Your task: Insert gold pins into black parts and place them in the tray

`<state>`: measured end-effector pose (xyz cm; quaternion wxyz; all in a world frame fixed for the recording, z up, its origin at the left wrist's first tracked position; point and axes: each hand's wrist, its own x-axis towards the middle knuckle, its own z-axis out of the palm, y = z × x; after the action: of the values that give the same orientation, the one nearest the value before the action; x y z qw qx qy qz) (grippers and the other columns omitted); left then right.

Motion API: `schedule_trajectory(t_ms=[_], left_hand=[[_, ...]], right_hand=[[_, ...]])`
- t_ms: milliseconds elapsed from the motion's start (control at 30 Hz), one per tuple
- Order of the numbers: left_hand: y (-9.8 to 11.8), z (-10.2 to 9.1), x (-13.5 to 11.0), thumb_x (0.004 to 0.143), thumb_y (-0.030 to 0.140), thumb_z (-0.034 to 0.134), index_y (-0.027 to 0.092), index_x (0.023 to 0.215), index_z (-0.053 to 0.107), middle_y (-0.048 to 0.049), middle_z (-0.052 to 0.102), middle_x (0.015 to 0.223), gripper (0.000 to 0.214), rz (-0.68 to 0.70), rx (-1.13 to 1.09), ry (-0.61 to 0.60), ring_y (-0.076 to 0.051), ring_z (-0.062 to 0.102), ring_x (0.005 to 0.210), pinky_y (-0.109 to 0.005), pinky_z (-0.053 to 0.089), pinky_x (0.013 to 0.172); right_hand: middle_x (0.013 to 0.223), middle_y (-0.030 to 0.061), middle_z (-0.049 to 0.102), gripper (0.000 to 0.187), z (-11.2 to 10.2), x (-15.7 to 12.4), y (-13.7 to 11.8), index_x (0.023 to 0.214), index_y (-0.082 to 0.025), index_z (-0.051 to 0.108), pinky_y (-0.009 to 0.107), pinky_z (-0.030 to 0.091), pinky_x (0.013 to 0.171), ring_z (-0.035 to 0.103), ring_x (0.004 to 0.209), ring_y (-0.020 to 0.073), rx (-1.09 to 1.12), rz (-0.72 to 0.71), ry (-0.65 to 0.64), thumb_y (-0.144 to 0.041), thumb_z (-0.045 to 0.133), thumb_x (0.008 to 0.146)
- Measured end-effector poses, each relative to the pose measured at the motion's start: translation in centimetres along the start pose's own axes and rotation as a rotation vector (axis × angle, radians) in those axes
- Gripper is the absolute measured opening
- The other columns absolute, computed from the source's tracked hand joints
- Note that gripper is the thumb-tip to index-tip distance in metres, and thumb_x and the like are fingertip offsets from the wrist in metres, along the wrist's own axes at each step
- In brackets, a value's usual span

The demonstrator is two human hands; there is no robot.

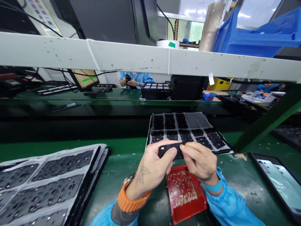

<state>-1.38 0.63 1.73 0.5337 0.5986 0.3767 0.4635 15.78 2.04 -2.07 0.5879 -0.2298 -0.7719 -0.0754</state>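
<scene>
My left hand (154, 163) is closed round a flat black plastic part (166, 150), its thumb pressed on the near face. A small gold-coloured spot shows at the part's left end. At the other end, the fingers of my right hand (199, 158) are pinched together and touch the part; whatever lies between those fingertips is too small or hidden. Below both hands sits a red tray (176, 216) with many tiny pale pieces (184, 194) scattered in it. Just behind the hands, a white-divided tray (194, 121) carries rows of black parts.
Stacked trays of black parts (54, 166) lie at left. A black tray with pale blue panels (279, 179) is at right, near a slanted green post (265, 122). A white shelf beam (131, 56) crosses overhead, with a blue bin (258, 39) on it. Another person (136, 78) works opposite.
</scene>
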Motion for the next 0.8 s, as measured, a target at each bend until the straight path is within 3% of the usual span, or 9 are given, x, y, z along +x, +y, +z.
schedule_trajectory(t_ms=[467,600,800], left_hand=[[-0.2,0.1,0.3,0.089,0.033,0.058,0.006,0.108,0.069,0.0034,0.051,0.054,0.034,0.039,0.005,0.006,-0.005,0.039,0.039,-0.017,0.029,0.039],[-0.4,-0.4,0.6,0.090,0.035,0.059,0.008,0.106,0.068,0.0042,0.051,0.052,0.033,0.066,0.024,0.008,-0.006,0.042,0.040,-0.018,0.032,0.041],[-0.4,-1.4,1.0,0.090,0.035,0.060,0.011,0.096,0.065,0.0056,0.051,0.046,0.025,0.140,0.164,0.084,-0.007,0.045,0.042,-0.018,0.037,0.047]], right_hand=[[0.095,0.0087,0.065,0.025,0.5,0.1,-0.1,0.109,-0.018,0.067,0.030,0.057,0.067,0.065,0.079,0.0230,0.039,0.022,0.018,-0.001,0.051,0.100],[0.094,0.0094,0.063,0.023,0.4,0.6,0.1,0.104,-0.017,0.063,0.032,0.054,0.070,0.063,0.082,0.0239,0.164,0.082,0.007,-0.001,0.049,0.096],[0.081,0.0024,0.059,0.015,-2.6,2.0,0.2,0.082,-0.020,0.052,0.030,0.047,0.066,0.058,0.072,0.0202,0.404,0.308,-0.254,-0.012,0.056,0.095]])
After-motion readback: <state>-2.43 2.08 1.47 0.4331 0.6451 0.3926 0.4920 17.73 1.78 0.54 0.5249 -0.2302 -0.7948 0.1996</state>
